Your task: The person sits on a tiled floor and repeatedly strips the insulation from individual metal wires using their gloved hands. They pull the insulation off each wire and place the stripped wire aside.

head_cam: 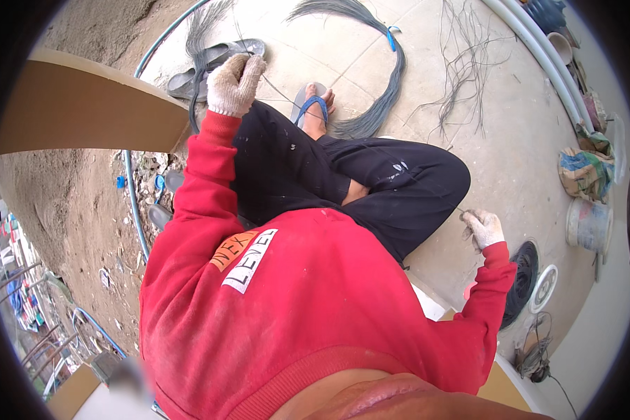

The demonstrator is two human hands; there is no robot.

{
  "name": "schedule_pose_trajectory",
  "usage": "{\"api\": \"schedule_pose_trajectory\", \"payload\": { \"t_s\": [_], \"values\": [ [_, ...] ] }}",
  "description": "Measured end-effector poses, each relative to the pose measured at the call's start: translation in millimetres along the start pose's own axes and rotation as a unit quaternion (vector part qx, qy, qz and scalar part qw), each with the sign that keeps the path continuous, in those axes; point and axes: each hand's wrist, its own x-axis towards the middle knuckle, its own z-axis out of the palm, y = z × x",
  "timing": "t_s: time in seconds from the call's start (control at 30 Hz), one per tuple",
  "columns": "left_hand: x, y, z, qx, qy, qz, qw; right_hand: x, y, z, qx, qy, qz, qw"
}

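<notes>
My left hand (pixel 234 84), in a whitish knit glove, is closed on a thin dark wire near the grey slippers (pixel 231 51). The thin wire (pixel 281 93) slants from it across my lap towards my right hand (pixel 481 229), gloved too, whose fingertips pinch its other end past my knee. A bundle of grey wires (pixel 199 39) hangs beside my left wrist, partly behind the hand. Ahead on the tiles, a curved bundle of wires (pixel 397 79) is tied with a blue strip. Loose tangled wires (pixel 464 68) lie further right.
White pipes (pixel 548 63) run along the right, near a woven sack (pixel 586 170) and a plastic bucket (pixel 589 224). A black coil (pixel 520 281) and a white round lid (pixel 544 289) are by my right forearm. On the left stand a brown panel (pixel 94 107) and a blue hose (pixel 132 202) on dirt.
</notes>
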Motion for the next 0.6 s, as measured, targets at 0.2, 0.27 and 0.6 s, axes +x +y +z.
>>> {"api": "schedule_pose_trajectory", "payload": {
  "t_s": [0.2, 0.27, 0.6],
  "values": [
    [-29.7, 3.2, -2.5, 0.033, -0.053, -0.055, 0.997, -38.0, -82.9, -11.9, -0.349, 0.370, -0.266, 0.819],
    [-35.0, 7.9, -0.6, 0.001, -0.034, -0.096, 0.995, -45.6, -136.8, 17.2, -0.168, 0.350, -0.428, 0.816],
    [-25.0, 8.0, -32.1, 0.238, 0.174, 0.009, 0.956, -4.4, -178.4, 151.6, -0.068, 0.164, -0.512, 0.840]
  ]
}}
